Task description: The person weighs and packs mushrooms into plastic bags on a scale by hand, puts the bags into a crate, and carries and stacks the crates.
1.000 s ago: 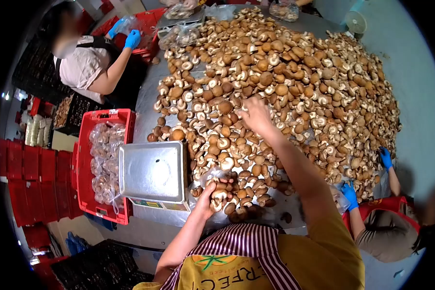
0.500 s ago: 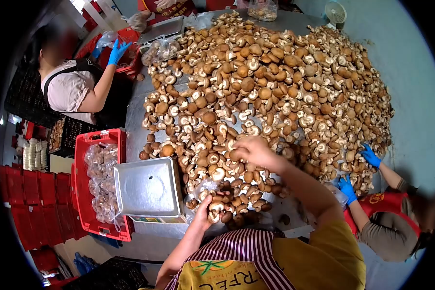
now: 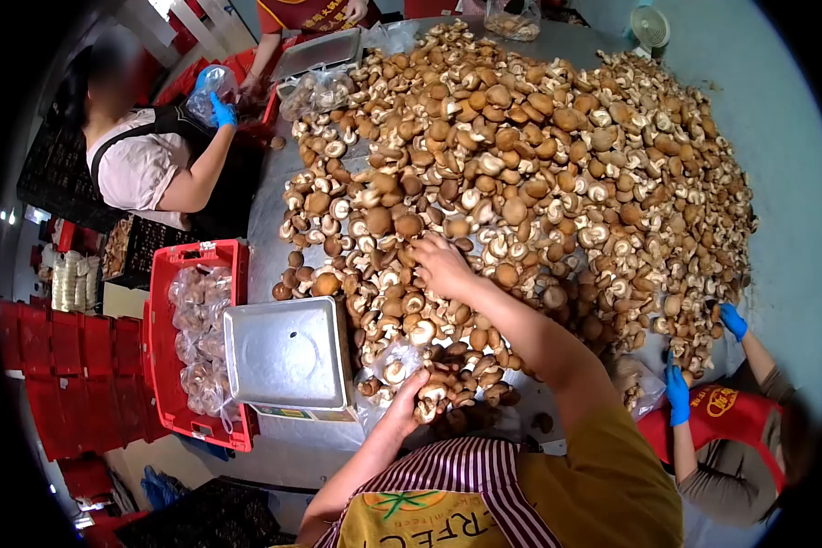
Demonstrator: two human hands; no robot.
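Note:
Brown-capped shiitake mushrooms (image 3: 521, 151) lie heaped across the metal table. My left hand (image 3: 409, 400) is closed at the near edge of the heap, holding a clear plastic bag (image 3: 398, 358) with mushrooms at its mouth. Some mushrooms rest against the fingers of that hand, and its palm side is partly hidden. Farther forward, my right hand (image 3: 443, 267) reaches over the heap with fingers stretched out and touching mushrooms. Nothing is visibly gripped in it.
A weighing scale (image 3: 288, 354) stands left of the heap, beside a red crate (image 3: 243, 438) of bagged mushrooms. At left a person in blue gloves (image 3: 224, 111) handles a plastic bag. Another person's blue gloves (image 3: 677, 395) work at the right edge. A small fan (image 3: 649, 27) stands behind.
My right hand has moved forward and left over the heap, its fingers now stretched out. My left hand stays with the bag. The person at left has brought a plastic bag up.

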